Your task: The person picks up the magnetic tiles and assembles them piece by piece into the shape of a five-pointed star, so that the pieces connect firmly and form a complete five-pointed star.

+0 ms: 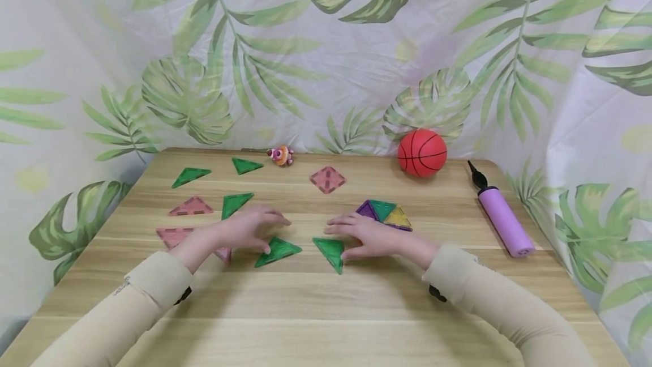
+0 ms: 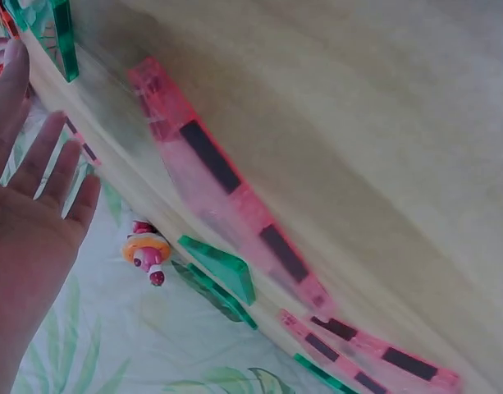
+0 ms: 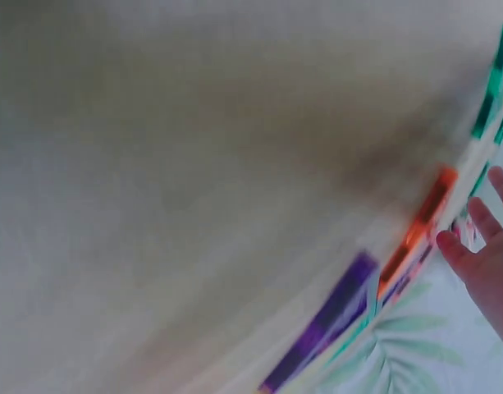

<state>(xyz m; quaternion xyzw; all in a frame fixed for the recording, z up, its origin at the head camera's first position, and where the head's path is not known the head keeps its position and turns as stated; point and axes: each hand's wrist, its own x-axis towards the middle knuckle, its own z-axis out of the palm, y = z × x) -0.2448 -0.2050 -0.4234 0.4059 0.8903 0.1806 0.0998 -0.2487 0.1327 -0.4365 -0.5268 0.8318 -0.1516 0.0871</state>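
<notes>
My left hand is held low over the table, its thumb right at the left edge of a green triangular tile. Opposite it, my right hand has its thumb beside a second green triangular tile. Both wrist views show extended, spread fingers with nothing between them. Behind the right hand lies a fan of purple, teal and yellow triangular tiles, partly hidden by it. Around the left forearm are pink triangular tiles, some partly covered, and another green tile.
Two green triangles lie at the back left, near a small pink figurine. Two pink tiles form a diamond at the back middle. A red ball and a purple hand pump are on the right. A leaf-patterned cloth hangs behind.
</notes>
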